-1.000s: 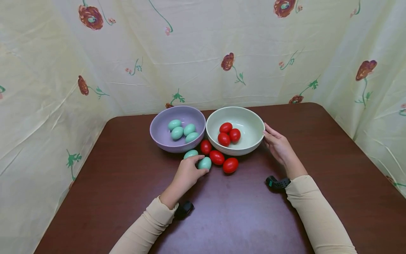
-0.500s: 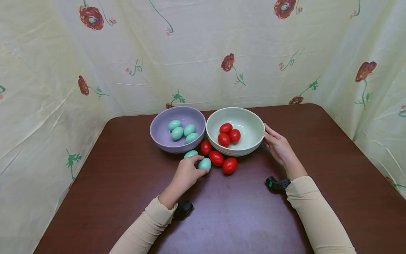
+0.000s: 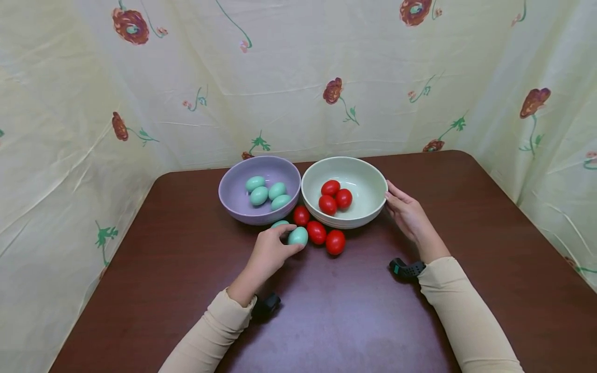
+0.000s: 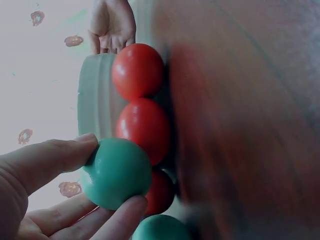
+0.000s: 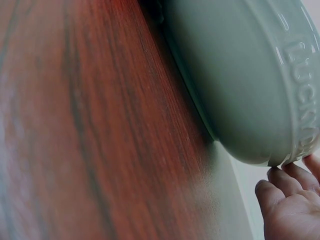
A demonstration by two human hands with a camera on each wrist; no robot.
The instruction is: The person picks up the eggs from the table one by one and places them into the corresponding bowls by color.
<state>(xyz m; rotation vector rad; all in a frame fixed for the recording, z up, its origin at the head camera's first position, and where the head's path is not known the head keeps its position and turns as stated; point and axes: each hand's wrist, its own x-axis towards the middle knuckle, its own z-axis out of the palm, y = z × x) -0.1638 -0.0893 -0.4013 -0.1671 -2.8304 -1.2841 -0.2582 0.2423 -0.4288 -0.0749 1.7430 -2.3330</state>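
Between thumb and fingers my left hand [image 3: 268,254] pinches a mint-green egg [image 3: 298,236]; the left wrist view shows this green egg [image 4: 117,172] in front of red eggs. A second green egg [image 3: 280,224] lies partly hidden behind that hand. Three red eggs [image 3: 317,232] form a slanting row before the pale green bowl [image 3: 366,189]. My right hand [image 3: 410,217] touches that bowl's right side; in the right wrist view, the fingertips [image 5: 274,172] meet its wall under raised lettering.
Left of the pale bowl, a purple bowl [image 3: 228,204] holds several green eggs [image 3: 258,196]. Three red eggs [image 3: 327,204] sit inside the pale bowl. The brown table [image 3: 350,321] ends at a floral curtain [image 3: 289,77] behind the bowls.
My left hand has risen slightly with the green egg, covering more of the one behind. The nearest red egg has shifted a little left. My right hand stays at the bowl.
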